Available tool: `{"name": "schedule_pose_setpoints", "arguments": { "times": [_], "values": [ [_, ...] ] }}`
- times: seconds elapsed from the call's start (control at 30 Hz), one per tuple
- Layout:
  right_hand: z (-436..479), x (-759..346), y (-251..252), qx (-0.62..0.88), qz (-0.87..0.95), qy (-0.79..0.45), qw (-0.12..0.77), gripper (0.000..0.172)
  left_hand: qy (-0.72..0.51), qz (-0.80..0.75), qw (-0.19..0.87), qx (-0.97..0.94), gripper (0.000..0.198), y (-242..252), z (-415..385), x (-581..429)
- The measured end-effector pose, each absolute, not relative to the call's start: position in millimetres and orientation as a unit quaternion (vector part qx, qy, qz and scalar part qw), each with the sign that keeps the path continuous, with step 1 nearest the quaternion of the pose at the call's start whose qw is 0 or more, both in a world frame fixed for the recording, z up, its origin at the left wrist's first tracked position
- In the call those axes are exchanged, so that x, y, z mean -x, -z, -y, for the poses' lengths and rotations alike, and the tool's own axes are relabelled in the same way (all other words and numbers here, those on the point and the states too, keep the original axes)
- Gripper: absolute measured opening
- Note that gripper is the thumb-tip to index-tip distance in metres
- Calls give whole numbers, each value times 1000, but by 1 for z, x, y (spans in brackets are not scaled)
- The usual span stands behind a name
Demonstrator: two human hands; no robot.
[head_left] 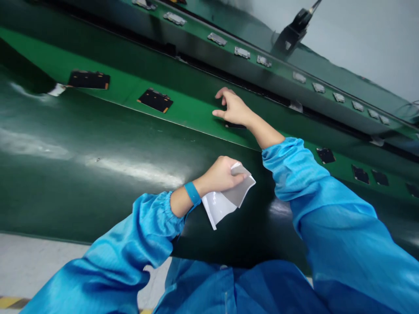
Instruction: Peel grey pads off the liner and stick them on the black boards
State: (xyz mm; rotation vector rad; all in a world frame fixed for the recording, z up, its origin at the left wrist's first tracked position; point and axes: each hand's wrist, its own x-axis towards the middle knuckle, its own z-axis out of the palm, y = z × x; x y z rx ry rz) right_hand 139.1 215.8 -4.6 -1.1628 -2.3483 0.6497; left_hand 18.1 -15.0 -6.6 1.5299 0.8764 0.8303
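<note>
My left hand is closed on a white and grey sheet, held just above the dark green table top. A blue band sits on that wrist. My right hand reaches forward over the bright green conveyor belt, fingers curled down onto a small black board that shows only as a dark edge under the palm. Both arms wear blue sleeves.
More black boards lie on the belt: two at the left and several at the right. A farther belt carries a row of small silver parts. A black fixture stands at the back.
</note>
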Motion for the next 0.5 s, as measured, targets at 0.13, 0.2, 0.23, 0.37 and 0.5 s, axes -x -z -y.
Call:
{"name": "schedule_pose_setpoints", "arguments": {
  "times": [0.13,0.2,0.23,0.37,0.5],
  "values": [
    [-214,-35,-8,355,826,-403,170,21,-341,-340,576,-660,20,12,17,-18],
    [-206,16,-13,373,807,-438,135,19,-341,-319,572,-674,20,15,17,-18],
    [-203,36,-14,385,800,-443,123,20,-349,-307,566,-681,19,16,17,-18],
    [-202,85,-8,413,794,-432,109,22,-420,-253,523,-698,5,24,15,-23],
    [-216,92,5,436,780,-432,120,18,-397,-250,488,-736,5,32,13,-27]
  ]
}}
